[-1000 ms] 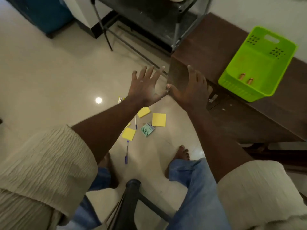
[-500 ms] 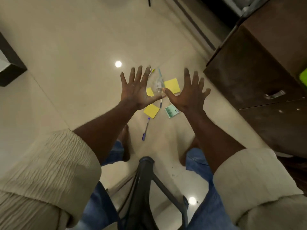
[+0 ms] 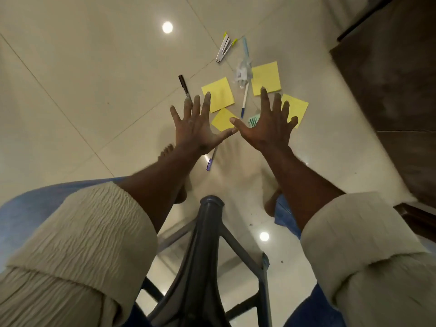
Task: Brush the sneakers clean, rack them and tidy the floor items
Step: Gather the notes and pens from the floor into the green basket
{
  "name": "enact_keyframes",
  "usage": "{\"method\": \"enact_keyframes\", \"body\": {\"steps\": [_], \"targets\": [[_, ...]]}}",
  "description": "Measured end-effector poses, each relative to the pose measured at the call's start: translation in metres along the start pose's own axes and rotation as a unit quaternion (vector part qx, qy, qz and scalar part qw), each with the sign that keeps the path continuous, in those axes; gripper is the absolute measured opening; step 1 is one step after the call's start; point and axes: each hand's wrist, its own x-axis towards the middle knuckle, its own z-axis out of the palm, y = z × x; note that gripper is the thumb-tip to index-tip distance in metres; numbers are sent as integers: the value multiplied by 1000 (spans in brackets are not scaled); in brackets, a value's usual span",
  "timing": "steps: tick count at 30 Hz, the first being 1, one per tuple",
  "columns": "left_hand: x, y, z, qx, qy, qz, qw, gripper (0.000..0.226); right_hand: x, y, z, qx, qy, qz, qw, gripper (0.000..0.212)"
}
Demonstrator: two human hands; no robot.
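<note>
Gaze dropped to floor [image 3: 94, 79]: sticky notes [image 3: 221, 90], pens [image 3: 244, 100] at 12 o'clock. Left hand [image 3: 198, 128], right hand [image 3: 269, 129]: grips spread, empty. Tidying likely next.

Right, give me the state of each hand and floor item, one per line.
Left hand, open, fingers spread, empty.
Right hand, open, fingers spread, empty.
Yellow sticky notes, four, loose on the floor.
Black marker, lying flat.
White stapler, lying flat.
White pen, lying between notes.
Purple pen, lying flat, partly hidden.
</note>
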Motion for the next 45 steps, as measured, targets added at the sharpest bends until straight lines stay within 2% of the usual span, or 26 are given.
{"method": "enact_keyframes", "body": {"steps": [8,11,14,21,24,29,32,37,40,43,45], "targets": [[15,-11,56,-13,-53,-34,998,124,19,6,59,11,-52,20,998,104],[25,-10,72,-28,-58,-54,996,124,30,6,78,59,-64,23,996,103],[32,-3,87,-58,-64,-92,992,106,49,6,97,114,-52,31,992,97],[43,0,129,-166,-52,-150,973,57,96,-1,125,125,-1,21,992,67],[50,2,137,-177,-49,-160,970,50,113,-3,132,111,8,24,993,56],[60,5,148,-169,-109,-187,962,34,135,-3,135,82,27,51,995,47],[64,5,156,-172,-105,-198,959,25,145,-4,134,95,27,89,991,42],[63,0,166,-174,-101,-194,960,22,153,-6,132,85,25,119,989,26],[63,-3,168,-225,-101,-243,938,18,151,-7,128,104,11,146,984,25],[66,-7,155,-294,-109,-324,893,23,134,-12,121,115,-16,156,981,28],[67,-6,137,-333,-94,-348,871,22,117,-17,113,126,-32,167,977,27]]}}
